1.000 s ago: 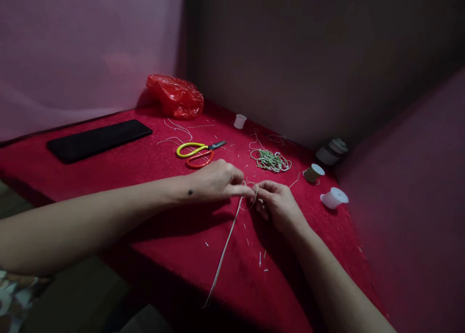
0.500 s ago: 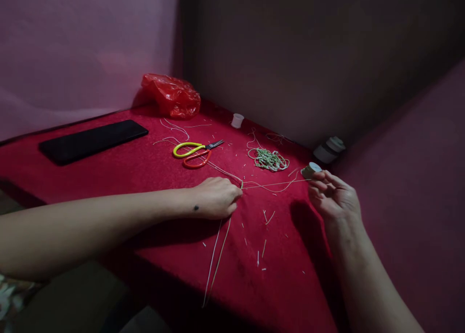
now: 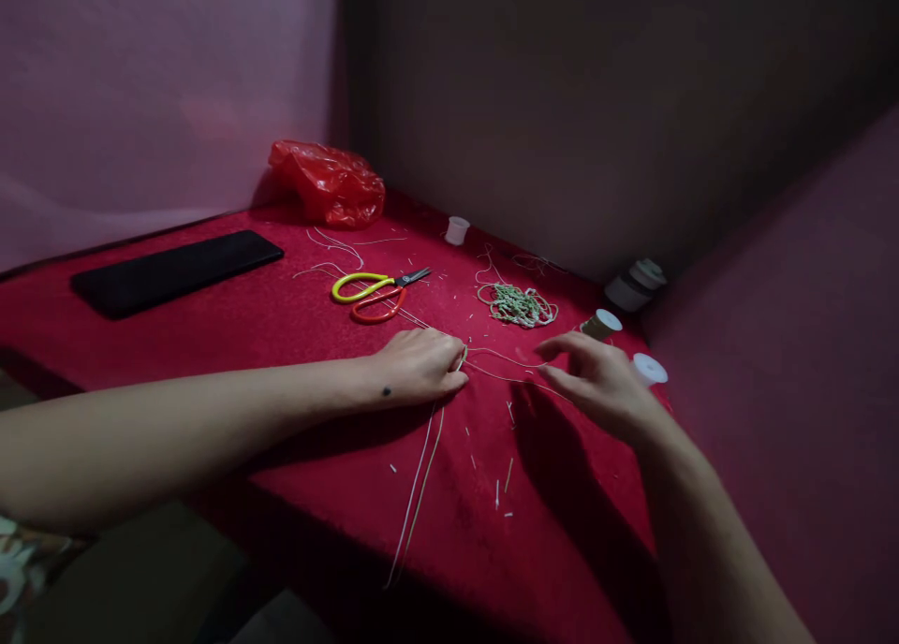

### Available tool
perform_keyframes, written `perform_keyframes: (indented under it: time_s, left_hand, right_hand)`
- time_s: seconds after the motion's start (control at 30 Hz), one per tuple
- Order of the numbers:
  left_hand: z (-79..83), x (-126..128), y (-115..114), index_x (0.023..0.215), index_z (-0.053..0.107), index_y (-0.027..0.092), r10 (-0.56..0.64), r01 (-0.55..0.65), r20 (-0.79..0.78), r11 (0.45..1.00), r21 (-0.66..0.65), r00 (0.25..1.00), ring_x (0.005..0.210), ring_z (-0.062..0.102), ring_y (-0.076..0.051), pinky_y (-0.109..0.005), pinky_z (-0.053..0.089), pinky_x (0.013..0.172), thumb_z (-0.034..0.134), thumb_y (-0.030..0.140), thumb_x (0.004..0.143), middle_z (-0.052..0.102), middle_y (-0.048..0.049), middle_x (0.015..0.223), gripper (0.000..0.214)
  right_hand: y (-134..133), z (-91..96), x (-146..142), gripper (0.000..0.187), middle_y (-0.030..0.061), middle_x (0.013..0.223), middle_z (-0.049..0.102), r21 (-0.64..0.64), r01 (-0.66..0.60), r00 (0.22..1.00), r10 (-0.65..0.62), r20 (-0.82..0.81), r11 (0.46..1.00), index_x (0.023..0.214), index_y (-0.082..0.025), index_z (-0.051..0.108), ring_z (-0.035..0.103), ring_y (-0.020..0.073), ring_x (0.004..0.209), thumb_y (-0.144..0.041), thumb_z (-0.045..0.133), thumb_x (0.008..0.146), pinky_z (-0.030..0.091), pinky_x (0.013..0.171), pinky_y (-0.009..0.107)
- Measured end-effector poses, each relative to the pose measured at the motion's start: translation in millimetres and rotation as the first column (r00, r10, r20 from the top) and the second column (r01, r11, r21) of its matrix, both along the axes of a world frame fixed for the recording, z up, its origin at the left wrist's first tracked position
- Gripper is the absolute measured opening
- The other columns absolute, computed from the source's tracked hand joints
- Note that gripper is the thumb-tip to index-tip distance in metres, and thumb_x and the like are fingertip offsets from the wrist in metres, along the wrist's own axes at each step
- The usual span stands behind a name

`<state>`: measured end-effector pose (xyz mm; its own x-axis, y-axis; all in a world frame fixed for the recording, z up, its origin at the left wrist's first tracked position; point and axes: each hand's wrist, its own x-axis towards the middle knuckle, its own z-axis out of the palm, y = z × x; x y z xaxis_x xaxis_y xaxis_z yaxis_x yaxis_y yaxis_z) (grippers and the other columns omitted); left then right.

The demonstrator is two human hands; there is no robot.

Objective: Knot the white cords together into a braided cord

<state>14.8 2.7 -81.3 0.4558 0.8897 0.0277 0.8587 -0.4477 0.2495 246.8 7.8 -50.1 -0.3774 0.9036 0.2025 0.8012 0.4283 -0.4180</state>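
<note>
My left hand (image 3: 421,368) is closed on a thin cord, with a short greenish loop (image 3: 464,355) showing at its fingertips. Two pale cord ends (image 3: 420,494) hang from beneath this hand towards the table's front edge. To the right, loose strands (image 3: 502,354) run slack across the red cloth towards my right hand (image 3: 596,382). That hand hovers with thumb and index finger apart, its fingertips close to the strands; the other fingers are partly hidden. Behind it stand a spool of olive thread (image 3: 600,324) and a white spool (image 3: 650,369).
Scissors (image 3: 379,295) with yellow and red handles lie beyond my left hand. A knotted green cord pile (image 3: 521,305), a small white spool (image 3: 456,230), a red plastic bag (image 3: 330,183), a black phone-like slab (image 3: 179,271) and a white container (image 3: 634,285) sit farther back.
My right hand has come left towards my left hand, and its fingers have parted from the taut strand, which now hangs slack. The white spool behind it has come into view.
</note>
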Motion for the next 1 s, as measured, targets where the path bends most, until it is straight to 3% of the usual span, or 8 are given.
perform_keyframes:
  time_s: [0.07,0.17,0.33,0.43,0.63,0.73,0.9,1.0]
  left_hand:
    - [-3.0,2.9,-0.7,0.078,0.060,0.019,0.020,-0.020,-0.017,0.999,0.032,1.000,0.064,0.055,-0.017,-0.026,0.034,0.054,0.040,0.031,0.080,0.063,-0.0053,0.071,0.023]
    - [-4.2,4.2,-1.0,0.079,0.061,0.019,0.036,-0.035,-0.024,0.998,0.042,0.999,0.066,0.058,-0.019,-0.027,0.036,0.055,0.037,0.029,0.081,0.063,-0.0067,0.071,0.026]
    - [-5.2,3.3,-0.5,0.086,0.061,0.020,0.063,-0.062,-0.019,0.997,0.038,0.998,0.070,0.060,-0.021,-0.029,0.039,0.058,0.036,0.033,0.082,0.065,-0.0076,0.076,0.028]
    - [-5.8,3.7,-0.3,0.086,0.061,0.019,0.065,-0.064,-0.016,0.998,0.029,0.998,0.072,0.060,-0.021,-0.028,0.040,0.058,0.036,0.032,0.082,0.065,-0.0075,0.077,0.028]
    - [-5.8,5.2,-1.0,0.085,0.061,0.019,0.075,-0.075,0.009,0.997,0.034,0.997,0.075,0.061,-0.022,-0.030,0.041,0.060,0.036,0.033,0.083,0.065,-0.0081,0.078,0.028]
    - [-6.2,4.7,-0.7,0.083,0.061,0.019,0.076,-0.079,0.049,0.996,0.041,0.996,0.075,0.061,-0.022,-0.030,0.041,0.061,0.039,0.031,0.081,0.065,-0.0077,0.078,0.025]
    - [-6.2,2.8,2.7,0.077,0.062,0.020,0.044,-0.045,0.111,0.999,0.006,0.993,0.068,0.059,-0.019,-0.028,0.038,0.058,0.042,0.026,0.078,0.065,-0.0054,0.073,0.021]
    - [-6.2,2.4,3.9,0.076,0.062,0.020,0.040,-0.040,0.125,0.999,0.000,0.991,0.068,0.058,-0.017,-0.027,0.038,0.058,0.042,0.025,0.078,0.066,-0.0040,0.073,0.021]
  right_hand:
    - [-3.6,-12.0,-26.4,0.016,0.0062,0.086,0.062,0.006,-0.072,0.997,0.072,0.015,0.997,0.085,-0.019,0.063,0.056,0.0160,0.072,-0.018,0.052,0.074,0.041,0.065,0.027]
    - [-5.9,-31.5,-57.1,0.016,0.0072,0.086,0.059,0.001,-0.044,0.998,0.044,0.036,0.999,0.086,-0.016,0.063,0.055,0.0156,0.074,-0.018,0.051,0.076,0.041,0.067,0.026]
    - [-4.0,-48.0,-75.7,0.010,0.0043,0.075,0.054,0.046,0.023,1.000,-0.022,-0.022,0.999,0.073,-0.017,0.061,0.052,0.0139,0.067,-0.017,0.052,0.076,0.038,0.063,0.024]
    - [-2.9,-48.6,-74.9,0.010,0.0024,0.068,0.055,0.035,0.013,0.992,-0.008,-0.126,0.999,0.067,-0.017,0.059,0.050,0.0130,0.062,-0.017,0.053,0.075,0.036,0.060,0.023]
    - [0.8,-48.4,-72.2,0.009,-0.0011,0.058,0.055,-0.159,-0.008,0.956,-0.039,-0.291,0.987,0.068,-0.019,0.054,0.046,0.0119,0.053,-0.021,0.049,0.075,0.034,0.053,0.022]
    - [2.8,-46.4,-72.9,0.008,-0.0018,0.056,0.054,-0.188,-0.001,0.970,-0.045,-0.238,0.982,0.066,-0.019,0.054,0.046,0.0118,0.053,-0.019,0.049,0.072,0.033,0.052,0.022]
    - [2.1,-38.5,-76.4,0.014,0.0010,0.058,0.058,-0.105,0.069,0.996,-0.074,-0.044,0.992,0.066,-0.018,0.059,0.050,0.0137,0.057,-0.013,0.046,0.069,0.034,0.056,0.023]
    - [1.4,-37.6,-76.4,0.015,0.0025,0.060,0.061,-0.094,0.078,0.997,-0.079,-0.010,0.993,0.067,-0.018,0.061,0.053,0.0146,0.059,-0.013,0.046,0.069,0.036,0.058,0.023]
